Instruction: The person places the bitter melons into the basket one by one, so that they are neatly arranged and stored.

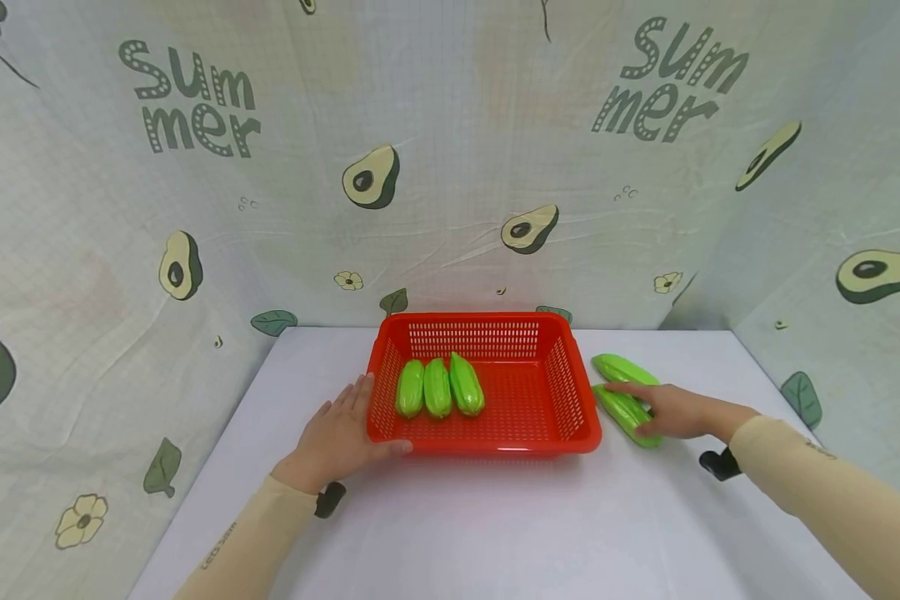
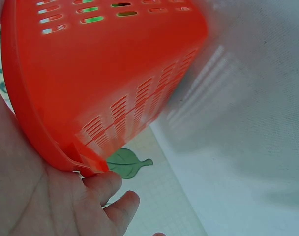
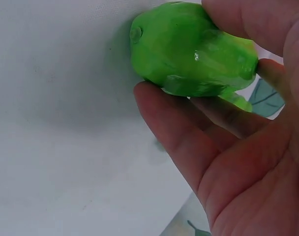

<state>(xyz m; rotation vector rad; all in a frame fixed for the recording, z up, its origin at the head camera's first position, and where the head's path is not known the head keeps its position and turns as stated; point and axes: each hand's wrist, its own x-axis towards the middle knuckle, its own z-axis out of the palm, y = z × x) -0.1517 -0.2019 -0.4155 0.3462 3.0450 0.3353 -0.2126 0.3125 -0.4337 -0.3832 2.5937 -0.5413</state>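
A red plastic basket point(image 1: 487, 450) stands on the table with three glossy green gourds point(image 1: 437, 390) lying side by side in its left half. My left hand point(image 1: 337, 437) rests along the basket's left rim, fingers straight and thumb at the front corner; the left wrist view shows the palm against the red rim point(image 2: 26, 103). To the right of the basket, my right hand point(image 1: 678, 411) holds another green gourd point(image 1: 621, 408) between thumb and fingers. In the right wrist view this gourd point(image 3: 174, 49) shows its rounded end. One more gourd point(image 1: 624, 367) lies just behind it.
The white table point(image 1: 450, 525) extends in front of the basket and to both sides. A cloth backdrop point(image 1: 450, 167) printed with avocados and lettering rises behind the table and along its sides. A black wrist device point(image 1: 720, 465) sits under the right wrist.
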